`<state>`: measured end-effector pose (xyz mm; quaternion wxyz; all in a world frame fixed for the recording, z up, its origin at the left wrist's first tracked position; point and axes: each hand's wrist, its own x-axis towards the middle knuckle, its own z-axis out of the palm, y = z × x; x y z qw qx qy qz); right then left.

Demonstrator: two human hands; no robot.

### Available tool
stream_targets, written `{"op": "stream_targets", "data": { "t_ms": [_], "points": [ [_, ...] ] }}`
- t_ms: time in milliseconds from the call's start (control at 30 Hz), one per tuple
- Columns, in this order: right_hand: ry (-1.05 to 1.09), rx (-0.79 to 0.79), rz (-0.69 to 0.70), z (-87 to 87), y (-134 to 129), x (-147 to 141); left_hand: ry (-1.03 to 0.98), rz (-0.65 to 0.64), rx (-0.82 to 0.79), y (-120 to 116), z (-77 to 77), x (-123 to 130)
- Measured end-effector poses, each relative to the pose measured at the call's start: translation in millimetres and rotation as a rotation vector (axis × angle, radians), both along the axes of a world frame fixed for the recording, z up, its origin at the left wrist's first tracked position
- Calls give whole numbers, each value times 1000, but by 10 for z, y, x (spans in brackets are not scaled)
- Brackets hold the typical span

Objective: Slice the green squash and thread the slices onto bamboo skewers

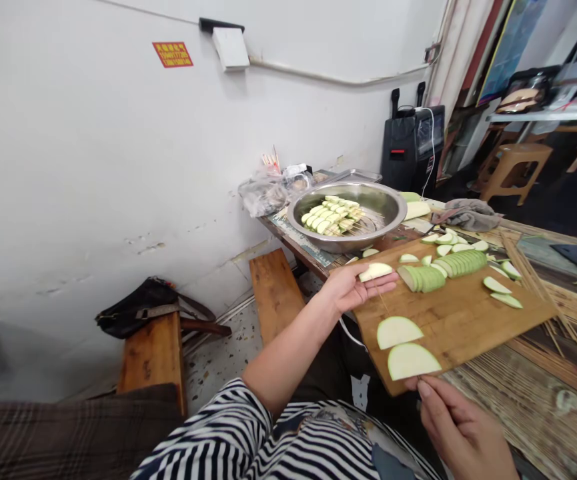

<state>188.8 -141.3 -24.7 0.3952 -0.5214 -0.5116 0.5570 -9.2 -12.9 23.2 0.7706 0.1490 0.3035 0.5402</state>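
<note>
A pale half-round slice with a green edge lies on the palm side of my left hand, whose fingers are stretched out near the cutting board. My right hand pinches the lower end of a thin skewer at the board's near edge. Two larger half-round slices are threaded on that skewer, one above the other. The wooden cutting board holds rows of green-edged slices and several loose ones.
Behind the board stands a metal bowl with skewered slices. Bare skewers lie right of the board. A grey cloth, plastic bags and a black speaker are farther back. Wooden benches stand at left.
</note>
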Motion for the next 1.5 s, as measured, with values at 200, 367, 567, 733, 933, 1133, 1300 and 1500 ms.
{"op": "stream_targets", "data": {
  "t_ms": [200,367,567,733,933,1133,1300,1500],
  "points": [
    [6,-71,-85,63,-106,-40,-2,17,-4,-16,31,-58],
    [35,-79,-86,34,-104,-48,16,20,-4,-17,32,-83],
    [6,-61,-40,-104,-58,34,61,25,24,-29,48,-74],
    [17,-81,41,-186,-31,95,115,-3,87,-39,44,-75],
    [102,-172,60,-214,-32,99,188,-10,172,-60,42,-69],
    [113,-184,65,-182,-25,74,216,-40,154,-102,123,-28],
    [119,-152,72,-173,6,55,157,-37,197,-123,138,-8],
    [188,-172,14,-189,29,-35,-90,107,86,-105,65,127]
  ]
}}
